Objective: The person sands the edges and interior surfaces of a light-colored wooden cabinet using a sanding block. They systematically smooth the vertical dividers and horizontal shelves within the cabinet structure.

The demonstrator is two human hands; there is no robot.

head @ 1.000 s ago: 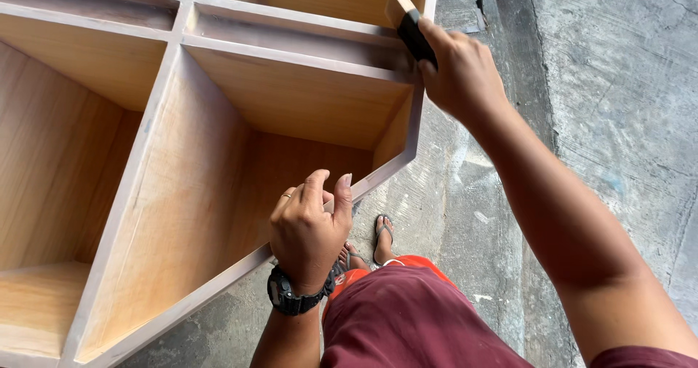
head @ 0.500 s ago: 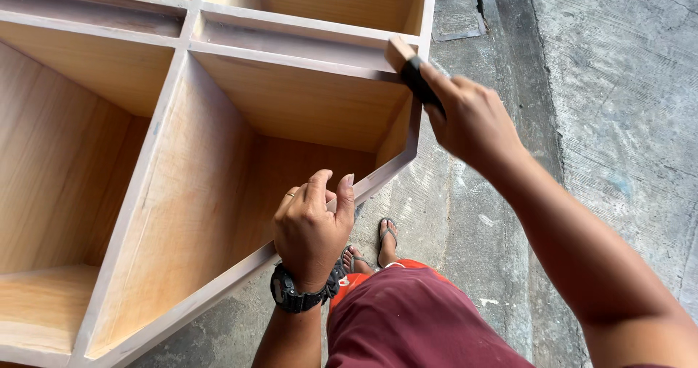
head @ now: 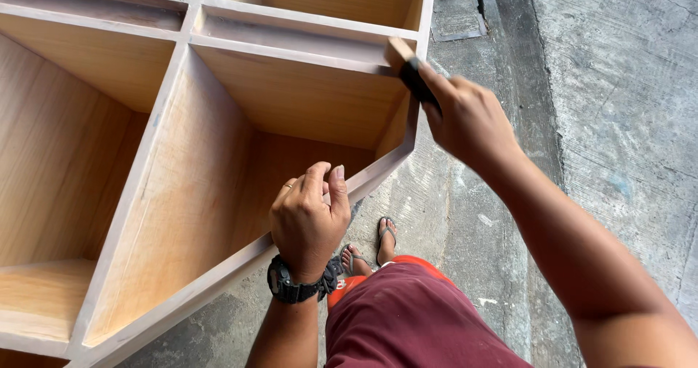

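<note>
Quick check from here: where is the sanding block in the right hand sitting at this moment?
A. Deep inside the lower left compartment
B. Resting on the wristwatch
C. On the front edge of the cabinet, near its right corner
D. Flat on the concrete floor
C. The right hand presses the sanding block against the front edge of the wooden cabinet near its right corner, while the left hand grips the nearer edge.

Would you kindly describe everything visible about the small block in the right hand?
The small wooden block with a black wrap is pale wood at its upper end and dark around the middle. It is tilted, pinched in the right hand, and pressed to the edge of the light wooden shelf unit near its corner.
</note>
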